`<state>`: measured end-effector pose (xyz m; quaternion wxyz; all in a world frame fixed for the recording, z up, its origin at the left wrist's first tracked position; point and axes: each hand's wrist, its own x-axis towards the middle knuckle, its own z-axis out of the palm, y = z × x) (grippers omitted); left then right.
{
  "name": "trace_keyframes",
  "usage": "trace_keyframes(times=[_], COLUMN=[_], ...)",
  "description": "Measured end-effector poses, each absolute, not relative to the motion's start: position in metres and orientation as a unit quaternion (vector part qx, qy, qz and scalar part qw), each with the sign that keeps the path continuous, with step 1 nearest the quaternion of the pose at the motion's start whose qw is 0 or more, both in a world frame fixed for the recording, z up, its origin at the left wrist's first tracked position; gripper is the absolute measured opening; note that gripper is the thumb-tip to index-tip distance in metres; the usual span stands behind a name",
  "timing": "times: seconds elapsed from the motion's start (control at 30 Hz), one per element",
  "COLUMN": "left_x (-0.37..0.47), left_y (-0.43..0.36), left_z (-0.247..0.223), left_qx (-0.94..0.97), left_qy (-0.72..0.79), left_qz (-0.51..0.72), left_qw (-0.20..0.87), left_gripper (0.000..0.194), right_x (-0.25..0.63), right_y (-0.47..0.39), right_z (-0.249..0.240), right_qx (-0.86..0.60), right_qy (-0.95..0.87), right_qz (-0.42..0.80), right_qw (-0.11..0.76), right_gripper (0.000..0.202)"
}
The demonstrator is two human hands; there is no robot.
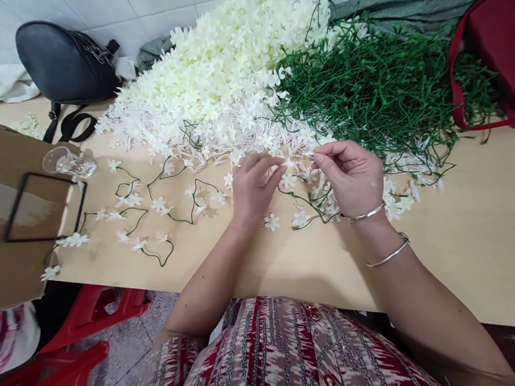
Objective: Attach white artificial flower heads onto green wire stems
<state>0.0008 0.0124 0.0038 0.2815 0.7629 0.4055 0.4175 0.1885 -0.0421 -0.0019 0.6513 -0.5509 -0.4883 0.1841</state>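
Near the front of a heap of white artificial flowers [221, 68], my left hand [256, 184] has its thumb and forefinger pinched on a small white piece, perhaps a petal or stamen. Just to the right, my right hand [352, 174] is also closed in a pinch, with a small white piece at its fingertips. The exact shape of both pieces is too small to tell. Green stems with white flowers [162, 206] lie on the table at left. Below my hands rest a loose white flower [271, 221] and another flowered stem [302, 203].
A pile of green stems [379, 82] fills the back right beside a red bag [506, 44]. At the left are a black bag [69, 62], a clear plastic cup [68, 162] and a cardboard box [0, 158]. Red stools [95, 314] stand below the table's edge.
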Motion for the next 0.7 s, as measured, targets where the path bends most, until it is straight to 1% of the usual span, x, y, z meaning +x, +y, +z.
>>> trace_keyframes(times=[0.1,0.17,0.23,0.3,0.43,0.57,0.7], left_x=[0.001,0.004,0.008,0.012,0.014,0.014,0.012], left_y=[0.011,0.008,0.006,0.005,0.005,0.005,0.005], left_z=[0.007,0.007,0.005,0.003,0.0,0.0,0.0], left_qx=[0.649,0.59,0.562,0.557,0.553,0.56,0.563], left_qy=[0.389,0.367,0.341,0.324,0.304,0.305,0.316], left_qz=[0.493,0.499,0.488,0.477,0.477,0.475,0.47], left_qw=[0.429,0.518,0.574,0.598,0.611,0.606,0.602], left_gripper=[0.023,0.031,0.037,0.038,0.038,0.034,0.04], right_x=[0.182,0.178,0.176,0.174,0.169,0.165,0.166], right_y=[-0.042,-0.045,-0.048,-0.051,-0.055,-0.056,-0.058], right_z=[-0.005,-0.004,-0.001,0.002,0.005,0.009,0.014], right_qx=[-0.519,-0.512,-0.521,-0.536,-0.557,-0.582,-0.575], right_qy=[-0.463,-0.451,-0.448,-0.453,-0.464,-0.481,-0.521], right_qz=[0.237,0.259,0.273,0.279,0.269,0.2,0.161], right_qw=[0.678,0.683,0.673,0.655,0.633,0.624,0.61], right_gripper=[0.008,0.009,0.01,0.013,0.018,0.009,0.006])
